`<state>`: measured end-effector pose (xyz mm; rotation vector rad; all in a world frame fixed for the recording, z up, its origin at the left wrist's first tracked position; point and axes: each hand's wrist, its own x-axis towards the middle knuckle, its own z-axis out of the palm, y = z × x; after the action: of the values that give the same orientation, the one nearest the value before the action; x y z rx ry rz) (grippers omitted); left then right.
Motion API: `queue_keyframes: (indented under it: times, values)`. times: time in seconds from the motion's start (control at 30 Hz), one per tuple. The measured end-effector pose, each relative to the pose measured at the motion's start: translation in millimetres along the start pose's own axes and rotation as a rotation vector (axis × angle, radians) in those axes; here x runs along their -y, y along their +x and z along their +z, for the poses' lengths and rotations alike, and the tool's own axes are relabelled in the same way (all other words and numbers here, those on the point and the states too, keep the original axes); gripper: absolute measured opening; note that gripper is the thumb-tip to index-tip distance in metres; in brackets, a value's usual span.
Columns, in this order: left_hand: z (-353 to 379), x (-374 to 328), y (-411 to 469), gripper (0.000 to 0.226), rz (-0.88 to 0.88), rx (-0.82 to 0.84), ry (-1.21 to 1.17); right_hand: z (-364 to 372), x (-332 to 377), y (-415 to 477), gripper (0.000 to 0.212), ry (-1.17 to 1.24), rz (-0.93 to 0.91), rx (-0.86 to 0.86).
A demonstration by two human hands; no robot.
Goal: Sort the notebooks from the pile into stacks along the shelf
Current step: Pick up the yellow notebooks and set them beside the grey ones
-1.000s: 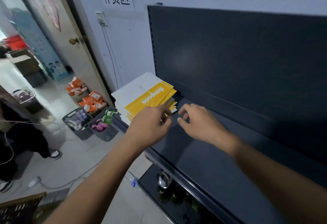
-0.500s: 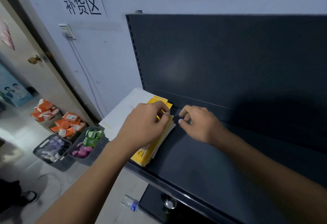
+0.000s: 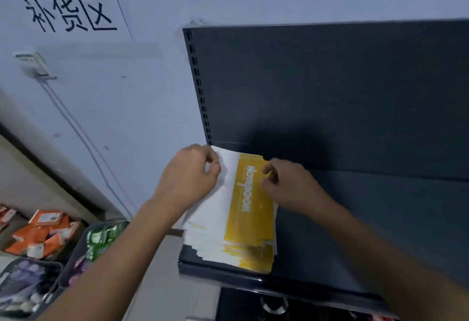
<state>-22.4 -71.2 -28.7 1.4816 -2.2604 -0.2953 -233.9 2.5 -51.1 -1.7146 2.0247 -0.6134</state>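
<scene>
On the shelf, left end: the pile of notebooks (image 3: pixel 228 242) lies flat on the dark shelf (image 3: pixel 355 232), with its far edge near the back panel (image 3: pixel 330 92). Its near edges are fanned unevenly and reach the front lip.
Top notebook: the top notebook (image 3: pixel 250 216) has a white cover with a yellow band that runs front to back and carries the printed word "Notebook".
Left hand: the left hand (image 3: pixel 189 181) is curled over the far left corner of the top notebook, fingertips grasping the white margin.
Right hand: the right hand (image 3: pixel 291 188) pinches the far right edge of the top notebook between thumb and bent fingers, on the yellow band. Whether one copy or several lie in the pinch cannot be told.
Step in hand: this is judged to be separation of the uppermost copy or copies from the pile, ahead of a first transfer. Every notebook in view lies in this one pile, so the sorting appears to be near its start.
Next move: it calls for lifting the grasped far edge clear of the copies beneath without dragging them. The load must then be carried rightward along the shelf and laid down flat and square to found a stack.
Caution: the fanned near edges suggest loose, slippery covers, so a firm two-handed hold seems advisable.
Surroundings: a wall sign (image 3: pixel 68 13) with three printed characters hangs at upper left. A basket (image 3: pixel 99 242) of green packets and some orange packets (image 3: pixel 43 232) lie on the floor below.
</scene>
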Motion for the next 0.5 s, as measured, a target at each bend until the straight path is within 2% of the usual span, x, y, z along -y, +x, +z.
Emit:
queue_keyframes:
  times: [0.17,0.3,0.4,0.5]
  values:
    - [6.1,23.0,-0.2,0.032,0.026,0.027,-0.017,24.5,13.5,-6.1,0.029,-0.042,0.171,-0.070]
    - [14.2,33.5,4.3,0.046,-0.060,0.091,0.027,34.9,17.6,-2.8,0.014,-0.129,0.262,-0.070]
    - [20.5,36.9,4.1,0.044,-0.110,0.149,0.007,45.4,24.0,0.2,0.025,-0.147,0.281,-0.088]
    - [23.9,34.9,4.4,0.037,-0.102,0.190,-0.010,53.2,29.5,2.3,0.026,-0.183,0.290,-0.132]
